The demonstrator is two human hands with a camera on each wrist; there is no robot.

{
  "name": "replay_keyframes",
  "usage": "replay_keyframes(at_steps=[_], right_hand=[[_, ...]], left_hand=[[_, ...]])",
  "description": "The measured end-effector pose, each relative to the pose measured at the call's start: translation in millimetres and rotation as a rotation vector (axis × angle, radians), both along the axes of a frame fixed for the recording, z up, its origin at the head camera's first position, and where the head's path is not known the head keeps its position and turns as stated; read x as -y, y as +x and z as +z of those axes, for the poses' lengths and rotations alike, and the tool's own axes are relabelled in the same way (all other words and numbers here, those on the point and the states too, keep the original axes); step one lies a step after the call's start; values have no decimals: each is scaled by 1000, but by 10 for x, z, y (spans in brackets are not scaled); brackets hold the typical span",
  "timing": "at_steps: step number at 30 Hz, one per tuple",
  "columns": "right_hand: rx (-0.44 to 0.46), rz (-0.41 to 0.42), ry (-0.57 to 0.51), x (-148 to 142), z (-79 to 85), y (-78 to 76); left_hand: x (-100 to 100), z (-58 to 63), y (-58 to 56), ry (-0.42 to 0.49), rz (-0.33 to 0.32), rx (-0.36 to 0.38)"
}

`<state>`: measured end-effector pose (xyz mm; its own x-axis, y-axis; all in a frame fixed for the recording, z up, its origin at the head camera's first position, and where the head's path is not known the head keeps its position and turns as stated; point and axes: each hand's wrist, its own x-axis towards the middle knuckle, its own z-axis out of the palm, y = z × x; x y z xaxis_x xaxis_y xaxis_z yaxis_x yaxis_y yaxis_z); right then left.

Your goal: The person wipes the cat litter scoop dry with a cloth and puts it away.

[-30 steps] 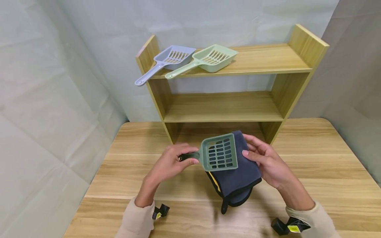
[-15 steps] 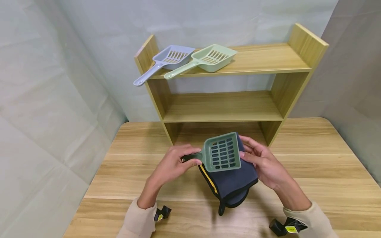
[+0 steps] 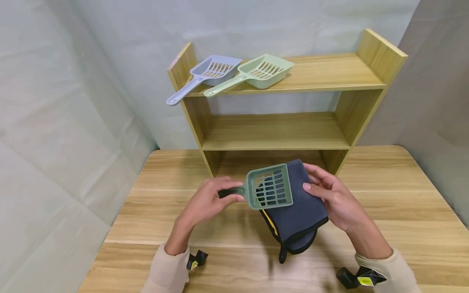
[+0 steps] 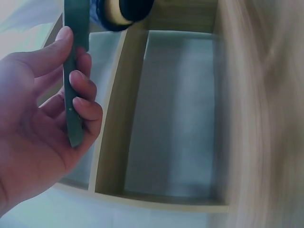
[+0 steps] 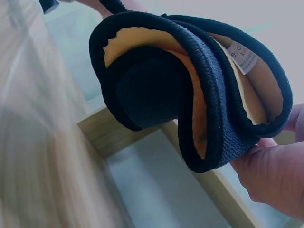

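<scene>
My left hand (image 3: 209,201) pinches the short handle of a dark green litter scoop (image 3: 250,195), its slotted pan facing up. In the left wrist view the fingers curl round the scoop's handle (image 4: 72,109). My right hand (image 3: 335,199) holds a folded navy cloth (image 3: 298,203) between thumb and fingers. Black edging, a yellow inner side and a hanging loop show on the cloth. The pan overlaps the cloth's left part in the head view. From the right wrist, the rolled folds of the cloth (image 5: 216,95) and a white label (image 5: 243,57) show.
A wooden shelf unit (image 3: 276,148) stands at the back of the wooden table (image 3: 146,228). On its top board lie a lavender litter scoop (image 3: 216,69) and a pale green one (image 3: 265,71), handles jutting past the front edge. Pale sheeting (image 3: 66,122) hangs behind and at the sides.
The cloth first shifts left under the scoop, then back right, past its first place. The scoop moves slightly right, then left again. Both hands keep their holds.
</scene>
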<state>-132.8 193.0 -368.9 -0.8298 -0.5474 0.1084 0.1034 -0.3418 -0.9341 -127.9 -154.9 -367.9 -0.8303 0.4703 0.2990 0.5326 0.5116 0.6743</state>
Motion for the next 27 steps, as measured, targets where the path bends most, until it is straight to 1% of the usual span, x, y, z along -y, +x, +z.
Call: replay_keyframes(at_steps=[5,11,14,20,27], right_hand=[[-17,14,-37,-79,33,-7],[4,30,-58,-74,38,-12],[15,33,-62,-45,24,-6],[36,30,-19,67,-18,15],[54,25,6,152,-63,34]], left_hand=[[54,19,-12,-23,11,-9],[67,17,-18,-24,16,-23],[55,7,-13,-14,21,-43],[10,-8,-16,21,30,-70],[-14,-13,-15,56,47,-67]])
